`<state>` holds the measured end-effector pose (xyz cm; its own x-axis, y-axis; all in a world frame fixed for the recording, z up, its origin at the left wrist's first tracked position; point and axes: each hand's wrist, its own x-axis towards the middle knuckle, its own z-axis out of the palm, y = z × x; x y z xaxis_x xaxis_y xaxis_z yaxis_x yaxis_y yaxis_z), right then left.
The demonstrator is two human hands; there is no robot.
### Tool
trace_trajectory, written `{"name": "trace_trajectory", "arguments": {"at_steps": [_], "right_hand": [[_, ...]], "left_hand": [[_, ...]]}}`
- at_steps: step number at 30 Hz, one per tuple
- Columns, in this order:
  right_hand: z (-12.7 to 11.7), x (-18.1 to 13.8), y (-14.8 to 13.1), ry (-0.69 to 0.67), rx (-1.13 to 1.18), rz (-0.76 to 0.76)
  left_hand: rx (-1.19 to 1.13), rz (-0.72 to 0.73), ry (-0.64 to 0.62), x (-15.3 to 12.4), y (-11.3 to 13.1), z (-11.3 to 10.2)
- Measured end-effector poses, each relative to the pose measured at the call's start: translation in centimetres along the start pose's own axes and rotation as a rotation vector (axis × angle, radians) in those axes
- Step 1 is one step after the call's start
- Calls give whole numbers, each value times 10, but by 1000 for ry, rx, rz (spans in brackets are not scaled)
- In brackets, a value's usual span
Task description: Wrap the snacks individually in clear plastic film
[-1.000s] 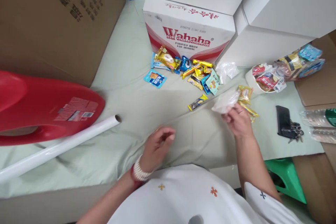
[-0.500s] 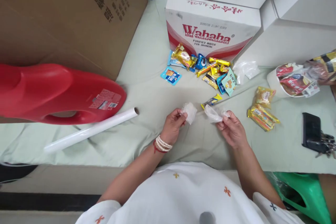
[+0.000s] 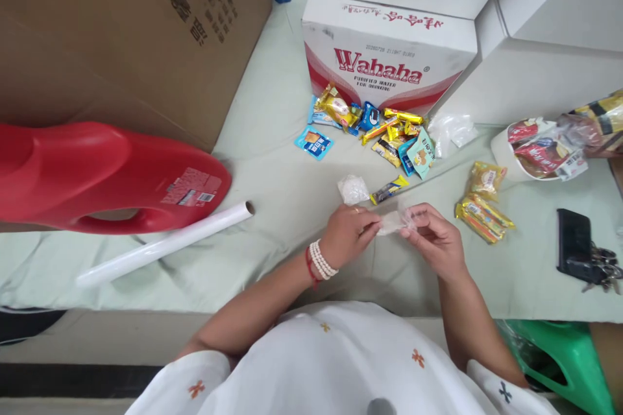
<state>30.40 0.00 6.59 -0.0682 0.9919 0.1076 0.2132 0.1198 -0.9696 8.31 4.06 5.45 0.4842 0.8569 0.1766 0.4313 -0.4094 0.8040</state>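
My left hand (image 3: 349, 233) and my right hand (image 3: 435, 241) meet over the pale green cloth, both pinching a small clear plastic bag (image 3: 393, 222) stretched between their fingertips. A crumpled clear bag (image 3: 353, 189) lies on the cloth just beyond my left hand. A single dark and yellow snack bar (image 3: 389, 189) lies beside it. Further back a pile of small snack packets (image 3: 377, 130) sits in front of a white Wahaha box (image 3: 389, 55). A few yellow packets (image 3: 484, 202) lie to the right of my right hand.
A red plastic jug (image 3: 102, 175) lies on its side at left, with a white roll (image 3: 165, 244) beside it. A big brown carton (image 3: 121, 32) stands behind. At right are a bowl of packets (image 3: 540, 150), a black phone with keys (image 3: 579, 245) and a green stool (image 3: 564, 356).
My left hand has let go of the crumpled bag, which now lies on the cloth, and has come across to grip the bag held by my right hand.
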Motion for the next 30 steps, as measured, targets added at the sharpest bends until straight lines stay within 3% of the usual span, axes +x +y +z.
{"name": "trace_trajectory", "arguments": {"at_steps": [5, 8, 10, 13, 16, 18, 21, 23, 26, 28, 30], "right_hand": [[6, 9, 13, 8, -194, 12], [30, 34, 22, -3, -442, 28], [54, 58, 23, -30, -644, 116], [88, 92, 18, -207, -887, 258], [98, 102, 14, -354, -914, 247], [82, 93, 15, -229, -823, 156], [25, 71, 27, 251, -699, 31], [-19, 59, 39, 522, -724, 92], [-60, 40, 46, 506, -810, 191], [-60, 25, 39, 476, -751, 189], [-39, 11, 26, 384, -517, 160]], "left_hand": [[-131, -291, 173, -43, -21, -19], [-172, -435, 223, -80, -25, -31], [-219, -503, 219, -98, -25, -33], [-264, -583, 264, -111, -24, -30], [-294, -614, 342, -113, -22, -27], [-335, -618, 381, -112, -23, -27], [-380, -631, 400, -109, -28, -27], [-392, -628, 399, -106, -33, -24], [-357, -569, 390, -98, -36, -19], [-264, -470, 382, -90, -34, -15], [-180, -337, 384, -82, -30, -13]]}}
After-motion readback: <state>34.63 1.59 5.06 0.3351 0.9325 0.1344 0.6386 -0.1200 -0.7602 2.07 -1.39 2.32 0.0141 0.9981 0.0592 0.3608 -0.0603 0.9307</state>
